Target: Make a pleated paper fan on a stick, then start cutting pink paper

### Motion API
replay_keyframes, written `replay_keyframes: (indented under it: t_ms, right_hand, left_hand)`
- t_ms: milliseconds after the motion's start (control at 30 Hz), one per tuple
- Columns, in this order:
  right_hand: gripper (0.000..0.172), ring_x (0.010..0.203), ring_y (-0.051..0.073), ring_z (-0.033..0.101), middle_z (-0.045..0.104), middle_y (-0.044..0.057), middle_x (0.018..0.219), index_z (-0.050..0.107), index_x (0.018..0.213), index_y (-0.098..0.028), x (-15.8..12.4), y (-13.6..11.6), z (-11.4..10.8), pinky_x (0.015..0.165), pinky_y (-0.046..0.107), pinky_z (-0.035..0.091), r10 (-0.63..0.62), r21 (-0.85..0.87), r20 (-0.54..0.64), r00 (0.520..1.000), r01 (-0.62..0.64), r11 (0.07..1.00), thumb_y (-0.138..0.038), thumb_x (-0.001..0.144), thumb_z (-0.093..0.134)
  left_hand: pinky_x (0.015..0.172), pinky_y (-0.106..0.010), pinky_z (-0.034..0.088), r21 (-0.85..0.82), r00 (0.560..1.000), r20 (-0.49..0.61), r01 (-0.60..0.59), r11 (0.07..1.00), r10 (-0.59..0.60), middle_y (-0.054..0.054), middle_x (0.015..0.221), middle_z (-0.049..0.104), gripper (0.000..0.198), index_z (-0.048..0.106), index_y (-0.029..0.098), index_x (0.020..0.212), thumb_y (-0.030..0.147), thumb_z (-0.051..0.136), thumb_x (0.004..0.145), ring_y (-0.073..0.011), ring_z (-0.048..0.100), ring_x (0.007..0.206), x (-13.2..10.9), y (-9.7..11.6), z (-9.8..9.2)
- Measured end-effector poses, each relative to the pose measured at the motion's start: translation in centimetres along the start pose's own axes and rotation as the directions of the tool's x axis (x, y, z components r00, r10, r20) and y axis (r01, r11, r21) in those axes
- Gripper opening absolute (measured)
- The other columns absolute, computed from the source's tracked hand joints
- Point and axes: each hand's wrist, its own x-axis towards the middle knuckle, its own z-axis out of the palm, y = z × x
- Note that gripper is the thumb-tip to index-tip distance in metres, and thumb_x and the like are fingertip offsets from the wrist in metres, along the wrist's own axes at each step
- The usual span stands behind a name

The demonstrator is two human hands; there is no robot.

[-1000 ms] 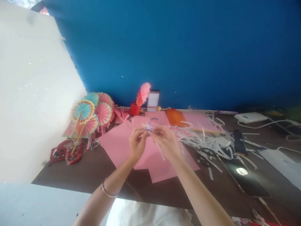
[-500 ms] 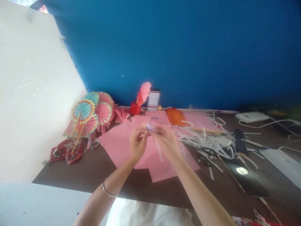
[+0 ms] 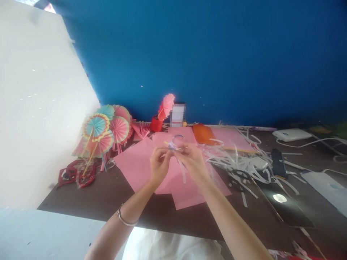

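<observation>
My left hand (image 3: 159,164) and my right hand (image 3: 191,159) meet over the pink paper sheets (image 3: 135,155). Both are closed in a pinch, fingertips nearly touching, on a small looped purple-white strip (image 3: 171,145). Its thin ring-shaped part rises above the fingers, and a tiny yellow bit shows at its left end. A narrow white paper strip (image 3: 183,173) hangs below the right fingers; whether it belongs to the looped piece I cannot tell. The fingertips cover much of what they grip.
Pleated paper fans (image 3: 96,126) stand at left, beside red shiny items (image 3: 86,175). Behind the sheets are a red cup (image 3: 156,124) holding a pink fan and an orange sheet (image 3: 203,134). White paper strips (image 3: 235,160) and a phone (image 3: 287,206) lie at right against the blue wall.
Almost nothing differs. The hands keep their pinch in the same place, the hanging white strip has shifted slightly left and up, and the view has moved very slightly.
</observation>
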Motion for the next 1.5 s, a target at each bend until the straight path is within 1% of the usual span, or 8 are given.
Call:
replay_keyframes:
  t_ms: [267,433,600,767,867,1100,1300,1500]
  right_hand:
    - [0.037,0.068,0.018,0.062,0.065,0.003,0.07,0.055,0.083,-0.018,0.2,0.3,0.0,0.063,0.029,0.047,-0.002,-0.041,-0.01,1.0,0.001,0.999,-0.038,0.059,0.074]
    - [0.039,0.069,0.018,0.063,0.065,0.004,0.074,0.056,0.081,-0.018,-0.1,-0.1,-0.1,0.066,0.031,0.049,0.018,-0.041,0.028,0.999,-0.017,0.999,-0.041,0.056,0.076]
    - [0.033,0.066,0.018,0.063,0.066,0.005,0.079,0.059,0.079,-0.019,-0.3,-1.0,-0.4,0.057,0.028,0.047,0.029,-0.218,0.036,0.999,-0.02,0.976,-0.043,0.06,0.072]
    - [0.025,0.06,0.018,0.06,0.065,0.003,0.064,0.064,0.069,-0.019,-0.2,-1.2,-1.1,0.051,0.026,0.04,0.04,-0.403,0.111,0.993,0.008,0.915,-0.043,0.065,0.067]
    - [0.029,0.051,0.015,0.055,0.061,0.001,0.055,0.063,0.059,-0.019,-0.2,-1.3,-1.2,0.048,0.026,0.036,0.055,-0.456,0.152,0.987,0.021,0.89,-0.046,0.068,0.064]
    - [0.037,0.046,0.012,0.052,0.059,0.001,0.052,0.06,0.057,-0.018,0.3,-1.5,-1.1,0.049,0.026,0.039,0.131,-0.389,0.233,0.964,-0.031,0.921,-0.052,0.069,0.061]
    - [0.038,0.045,0.011,0.051,0.058,0.002,0.051,0.06,0.055,-0.017,0.6,-1.3,-1.1,0.047,0.025,0.037,0.159,-0.416,0.175,0.972,-0.073,0.906,-0.052,0.068,0.063]
    - [0.042,0.043,0.011,0.049,0.057,0.001,0.049,0.058,0.051,-0.017,0.6,-1.3,-1.0,0.047,0.026,0.036,0.124,-0.431,0.161,0.979,-0.043,0.901,-0.056,0.066,0.064]
  left_hand:
    - [0.063,-0.022,0.051,0.049,0.999,0.014,-0.042,0.998,0.042,-0.003,0.079,0.053,0.013,0.057,0.017,0.072,0.027,0.058,0.08,-0.0115,0.056,0.076,0.1,-0.6,-0.1]
    - [0.063,-0.022,0.052,0.145,0.99,-0.002,-0.138,0.98,0.14,-0.004,0.082,0.052,0.012,0.057,0.017,0.075,0.027,0.055,0.082,-0.0119,0.055,0.078,0.3,-0.8,-0.3]
    - [0.063,-0.022,0.052,0.194,0.983,-0.004,-0.182,0.964,0.186,-0.004,0.082,0.052,0.011,0.056,0.017,0.076,0.026,0.054,0.083,-0.0116,0.056,0.078,0.4,-0.9,-0.4]
    - [0.058,-0.02,0.052,0.204,0.979,-0.047,-0.186,0.961,0.2,-0.004,0.081,0.052,0.014,0.057,0.017,0.075,0.028,0.054,0.083,-0.0112,0.056,0.074,0.6,-1.0,-0.4]
    - [0.057,-0.02,0.052,0.216,0.976,-0.042,-0.202,0.955,0.216,-0.004,0.08,0.052,0.016,0.057,0.017,0.076,0.031,0.055,0.082,-0.0115,0.057,0.074,0.7,-1.1,-0.5]
    - [0.056,-0.02,0.052,0.251,0.968,-0.063,-0.22,0.943,0.243,-0.004,0.081,0.053,0.018,0.058,0.017,0.075,0.032,0.055,0.082,-0.0112,0.057,0.074,0.9,-1.1,-0.7]
    - [0.057,-0.02,0.052,0.258,0.968,-0.056,-0.221,0.941,0.243,-0.005,0.083,0.053,0.017,0.059,0.016,0.076,0.032,0.056,0.082,-0.0113,0.058,0.075,0.9,-1.1,-0.7]
    - [0.057,-0.02,0.051,0.254,0.974,-0.058,-0.198,0.947,0.219,-0.004,0.082,0.053,0.017,0.059,0.016,0.075,0.032,0.056,0.081,-0.0114,0.057,0.074,0.9,-0.9,-0.7]
